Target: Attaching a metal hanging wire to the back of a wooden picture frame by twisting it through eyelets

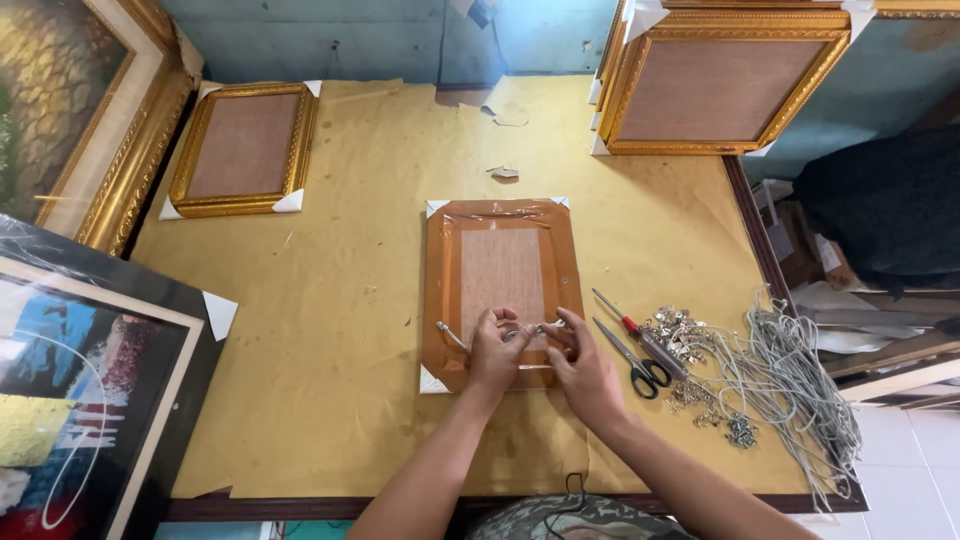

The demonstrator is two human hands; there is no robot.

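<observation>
1. Head view: a plastic-wrapped picture frame (502,292) lies face down mid-desk (340,400), long axis running near to far; both hands sit over its near end.
2. The left hand (497,352) and right hand (582,372) pinch a thin grey cord (450,335) across the backing, fingers closed on it; equally near.
3. Scissors (633,362), a screwdriver (640,335) and loose cord bundle (790,385) lie just right.

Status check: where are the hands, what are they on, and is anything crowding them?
Left hand and right hand together pinching a grey cord over the wrapped frame. Scissors and screwdriver lie just right, apart.
</observation>
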